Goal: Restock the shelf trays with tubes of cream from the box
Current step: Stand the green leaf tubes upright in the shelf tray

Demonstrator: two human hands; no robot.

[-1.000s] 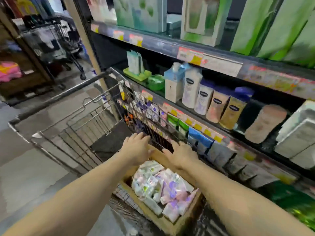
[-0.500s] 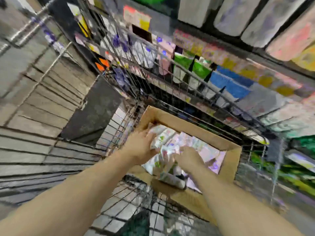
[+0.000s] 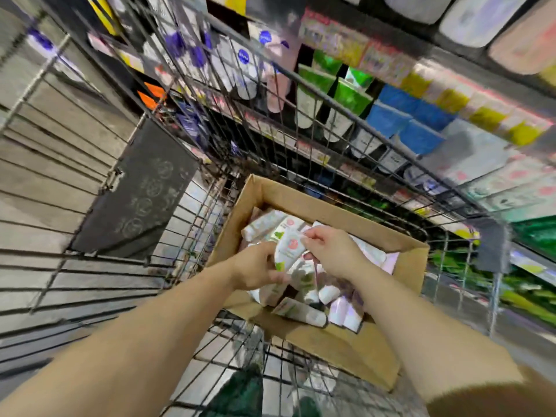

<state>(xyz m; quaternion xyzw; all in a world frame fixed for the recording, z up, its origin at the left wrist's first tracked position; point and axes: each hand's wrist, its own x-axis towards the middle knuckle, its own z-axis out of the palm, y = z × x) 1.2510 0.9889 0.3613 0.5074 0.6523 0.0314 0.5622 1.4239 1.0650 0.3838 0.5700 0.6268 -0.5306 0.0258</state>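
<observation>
A cardboard box [image 3: 316, 203] sits in a wire cart [image 3: 168, 266] at the centre of the frame, its flaps open. It is filled with a loose heap of cream tubes [image 3: 304, 314], lying flat and crossing one another, mostly white with pale pink, lilac and green print and white caps.

Above the middle of the box, both hands meet on one tube [image 3: 287, 246]. The left hand [image 3: 255, 267] has its fingers curled around the tube's lower part, thumb on the near side. The right hand [image 3: 332, 251] pinches the tube's upper end between thumb and fingertips. This tube is white, with a round pink mark in the middle and a green patch toward its lower end; it is raised over the heap and tilted.

Behind the cart, across the upper half of the frame, run store shelves [image 3: 331, 145] holding rows of upright tubes with green, blue and purple packaging, blurred. A dark panel [image 3: 135, 194] hangs on the cart at centre left.
</observation>
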